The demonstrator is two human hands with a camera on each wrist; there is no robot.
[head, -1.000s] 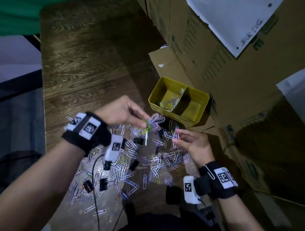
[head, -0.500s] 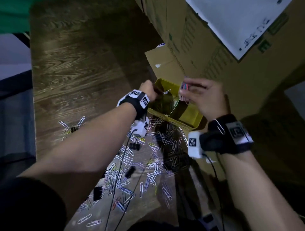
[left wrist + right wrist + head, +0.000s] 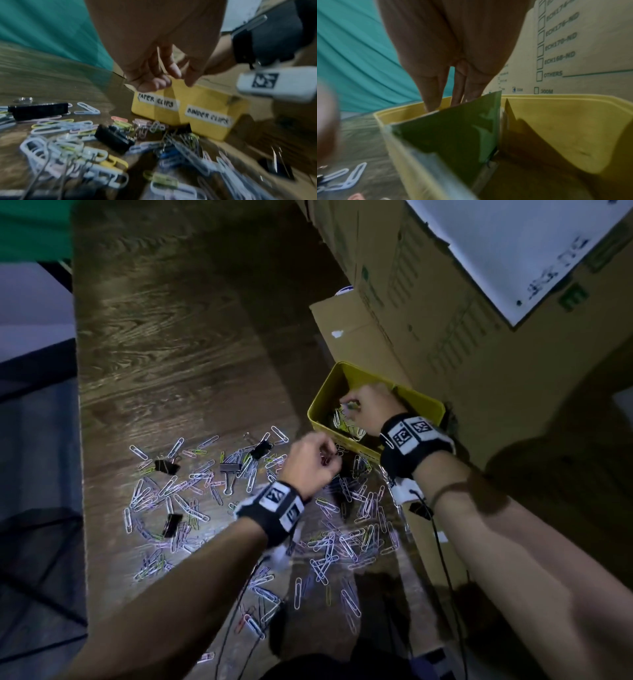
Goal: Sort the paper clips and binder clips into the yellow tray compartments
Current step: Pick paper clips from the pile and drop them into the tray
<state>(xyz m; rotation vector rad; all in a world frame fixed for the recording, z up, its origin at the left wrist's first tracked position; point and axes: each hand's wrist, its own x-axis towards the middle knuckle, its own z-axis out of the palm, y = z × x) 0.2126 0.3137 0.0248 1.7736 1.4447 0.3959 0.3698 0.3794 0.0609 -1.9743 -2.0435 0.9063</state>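
1. Left hand (image 3: 310, 463): bare, forearm bare with no sleeve visible.
2. Left wristband (image 3: 274, 510): black, fitted just behind the hand, bearing white square panels printed with black coded markers.
3. Right hand (image 3: 371, 405): bare, forearm bare.
4. Right wristband (image 3: 412, 445): black, same white marker panels.
5. White camera block (image 3: 276, 83) under the right wrist, marker-printed; thin black cable (image 3: 445, 563) trails along the forearm.

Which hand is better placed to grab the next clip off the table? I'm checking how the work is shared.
Left. The left hand hovers just above the scattered paper clips, while the right hand is over the yellow tray, fingers down in its paper-clip compartment.
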